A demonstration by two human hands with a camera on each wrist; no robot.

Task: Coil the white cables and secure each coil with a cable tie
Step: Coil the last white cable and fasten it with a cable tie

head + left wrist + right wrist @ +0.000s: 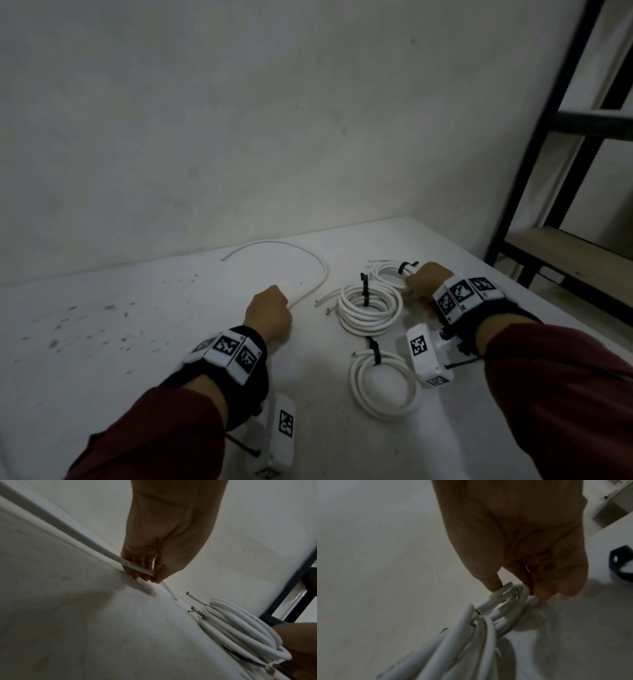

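Smooth glossy white plastic cables lie on a matt speckled table.

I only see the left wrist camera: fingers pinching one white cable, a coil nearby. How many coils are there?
Observer: Three: far coil, middle coil, near coil, each with a black tie.
Operator: Where's the other hand?
Observer: The right hand grips the far coil, beside its tie.
Operator: Where does my cable go?
Observer: The loose cable arcs away and ends free near the wall.
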